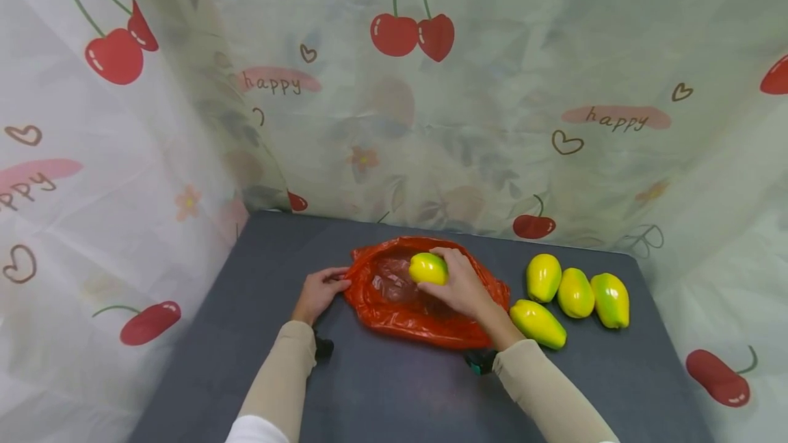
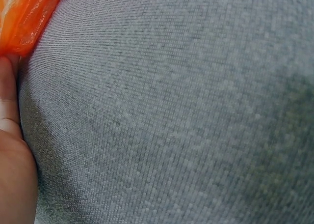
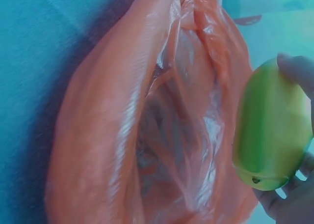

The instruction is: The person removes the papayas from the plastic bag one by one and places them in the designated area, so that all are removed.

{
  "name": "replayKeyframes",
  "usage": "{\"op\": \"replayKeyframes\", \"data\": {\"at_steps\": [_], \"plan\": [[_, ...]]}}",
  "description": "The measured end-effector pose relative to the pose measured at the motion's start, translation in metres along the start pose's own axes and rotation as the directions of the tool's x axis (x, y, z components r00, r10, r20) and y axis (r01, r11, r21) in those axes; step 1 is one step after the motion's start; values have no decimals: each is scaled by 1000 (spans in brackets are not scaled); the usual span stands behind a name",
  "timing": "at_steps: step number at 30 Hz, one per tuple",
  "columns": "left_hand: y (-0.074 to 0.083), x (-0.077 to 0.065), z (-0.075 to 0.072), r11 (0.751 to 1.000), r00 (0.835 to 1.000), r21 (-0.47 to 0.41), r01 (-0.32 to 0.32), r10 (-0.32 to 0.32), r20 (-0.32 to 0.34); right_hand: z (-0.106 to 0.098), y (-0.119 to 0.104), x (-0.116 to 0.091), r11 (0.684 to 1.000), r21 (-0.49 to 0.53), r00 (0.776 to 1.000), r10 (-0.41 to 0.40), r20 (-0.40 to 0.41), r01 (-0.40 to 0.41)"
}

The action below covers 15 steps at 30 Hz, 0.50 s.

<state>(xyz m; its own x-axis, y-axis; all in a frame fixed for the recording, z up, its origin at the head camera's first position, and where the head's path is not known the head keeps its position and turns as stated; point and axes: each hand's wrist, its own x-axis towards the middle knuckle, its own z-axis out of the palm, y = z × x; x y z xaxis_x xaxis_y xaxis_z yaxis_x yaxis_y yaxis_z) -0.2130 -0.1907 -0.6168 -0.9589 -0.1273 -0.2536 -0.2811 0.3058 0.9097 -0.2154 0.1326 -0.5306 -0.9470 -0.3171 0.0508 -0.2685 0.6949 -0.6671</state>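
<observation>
A red plastic bag (image 1: pixel 412 332) lies on the table with its mouth spread upward. My left hand (image 1: pixel 320 292) pinches the bag's left rim between thumb and fingers; in the left wrist view only part of that hand (image 2: pixel 14 170) and a corner of the bag (image 2: pixel 24 17) show. Over the bag's mouth, my right hand (image 1: pixel 462 282) grips a yellow-green papaya (image 1: pixel 428 269). The right wrist view shows the papaya (image 3: pixel 270 130) between thumb and fingers, above the bag's crumpled opening. I see no fruit inside the visible part of the bag.
Several more papayas lie to the right of the bag: one papaya (image 1: pixel 538 324) close beside its edge, the others, such as the outermost papaya (image 1: pixel 611 300), farther back. A dark grey table (image 1: pixel 394 395) carries everything. A cherry-printed curtain (image 1: pixel 468 122) hangs behind and at both sides.
</observation>
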Motion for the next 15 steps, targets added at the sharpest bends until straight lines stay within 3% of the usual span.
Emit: {"op": "replayKeyframes", "data": {"at_steps": [15], "plan": [[0, 0, 0, 1000, 1000, -3, -1, 1, -6, -28, 19, -27, 998, -25, 997, 63, -39, -64]]}}
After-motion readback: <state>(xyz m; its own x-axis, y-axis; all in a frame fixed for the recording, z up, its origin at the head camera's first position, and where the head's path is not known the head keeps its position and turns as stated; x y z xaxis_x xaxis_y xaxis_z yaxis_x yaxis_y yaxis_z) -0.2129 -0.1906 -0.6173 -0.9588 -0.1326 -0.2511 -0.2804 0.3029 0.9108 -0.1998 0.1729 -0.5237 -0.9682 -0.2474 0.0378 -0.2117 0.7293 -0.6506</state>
